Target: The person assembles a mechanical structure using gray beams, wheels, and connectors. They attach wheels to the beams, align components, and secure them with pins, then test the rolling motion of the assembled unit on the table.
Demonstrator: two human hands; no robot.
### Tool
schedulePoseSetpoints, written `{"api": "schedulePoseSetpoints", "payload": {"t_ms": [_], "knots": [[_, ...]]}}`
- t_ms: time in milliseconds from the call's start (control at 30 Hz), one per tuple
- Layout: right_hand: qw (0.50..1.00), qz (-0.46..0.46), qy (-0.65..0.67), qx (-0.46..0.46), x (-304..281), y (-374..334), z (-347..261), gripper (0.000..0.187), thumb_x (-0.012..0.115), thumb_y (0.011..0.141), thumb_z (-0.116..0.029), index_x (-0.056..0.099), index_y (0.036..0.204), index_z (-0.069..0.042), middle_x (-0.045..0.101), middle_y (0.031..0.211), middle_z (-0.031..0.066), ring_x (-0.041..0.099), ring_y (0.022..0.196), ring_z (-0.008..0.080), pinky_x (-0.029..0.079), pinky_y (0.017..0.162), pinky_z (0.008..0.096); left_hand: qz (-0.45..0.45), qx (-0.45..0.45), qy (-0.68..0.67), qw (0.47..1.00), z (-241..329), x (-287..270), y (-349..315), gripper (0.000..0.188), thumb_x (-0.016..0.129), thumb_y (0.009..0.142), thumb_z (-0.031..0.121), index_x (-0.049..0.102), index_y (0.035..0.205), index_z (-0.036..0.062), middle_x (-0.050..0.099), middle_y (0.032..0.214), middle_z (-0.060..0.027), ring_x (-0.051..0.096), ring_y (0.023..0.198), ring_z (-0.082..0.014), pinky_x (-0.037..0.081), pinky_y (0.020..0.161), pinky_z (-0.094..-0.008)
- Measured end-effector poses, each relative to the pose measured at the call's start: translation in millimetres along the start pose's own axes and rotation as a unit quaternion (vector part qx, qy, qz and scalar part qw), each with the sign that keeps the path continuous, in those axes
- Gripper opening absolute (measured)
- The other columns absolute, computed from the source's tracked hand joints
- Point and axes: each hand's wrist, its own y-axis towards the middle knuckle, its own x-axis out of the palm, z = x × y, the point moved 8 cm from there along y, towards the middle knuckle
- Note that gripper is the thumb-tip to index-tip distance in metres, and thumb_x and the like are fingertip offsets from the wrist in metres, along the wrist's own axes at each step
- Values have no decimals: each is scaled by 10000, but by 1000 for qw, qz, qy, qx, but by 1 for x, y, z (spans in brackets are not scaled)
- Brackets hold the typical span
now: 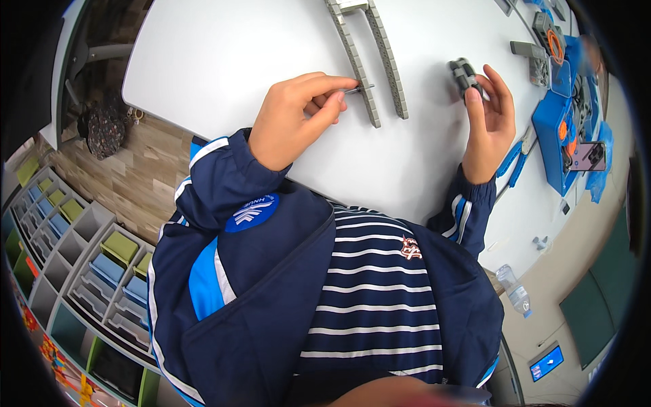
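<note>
My left hand (288, 119) pinches a thin metal axle (352, 90) between thumb and fingertips. The axle crosses the near part of a long grey beam (354, 60), and its tip shows on the far side. A second grey beam (386, 60) runs roughly parallel on the right, and a light grey piece (352, 5) links the two at the top of the picture. Off to the right, my right hand (491, 136) holds a small grey and black roller wheel (462, 73), raised apart from the beams; it is slightly blurred.
White table (217, 54) lies under the beams. Along its right side are blue-handled pliers (519, 163), a blue parts bin (550, 139), a phone (588, 157) and grey parts with an orange cable (555, 46). A plastic bottle (513, 290) lies at lower right. Drawer shelves (88, 271) stand left.
</note>
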Motion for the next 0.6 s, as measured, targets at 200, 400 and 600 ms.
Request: {"api": "schedulePoseSetpoints", "payload": {"t_ms": [200,400,600], "knots": [[990,-94,87,51,40,-24,-12,283,679,959,-39,657,1234,24,661,1165,113,605,1100,166,485,947,311,-7,-6,1,1000,-1,-1,1,255,586,975,41,713,1193,10,691,887,-76,659,724,-134,532,647,-242],[989,-120,-14,-85,36,-17,-29,179,604,1022,-144,703,1102,-19,555,1333,155,601,1140,239,460,974,316,-13,-6,-3,1000,-2,-1,1,255,586,975,40,713,1194,10,692,892,-74,659,721,-132,526,639,-239],[926,-169,302,153,42,-18,-8,201,564,1048,-259,530,1038,-61,456,1499,252,598,1224,271,496,1022,410,-16,-7,-12,1000,-3,-2,1,261,590,970,43,714,1197,14,690,885,-71,652,717,-123,524,640,-239]]}}
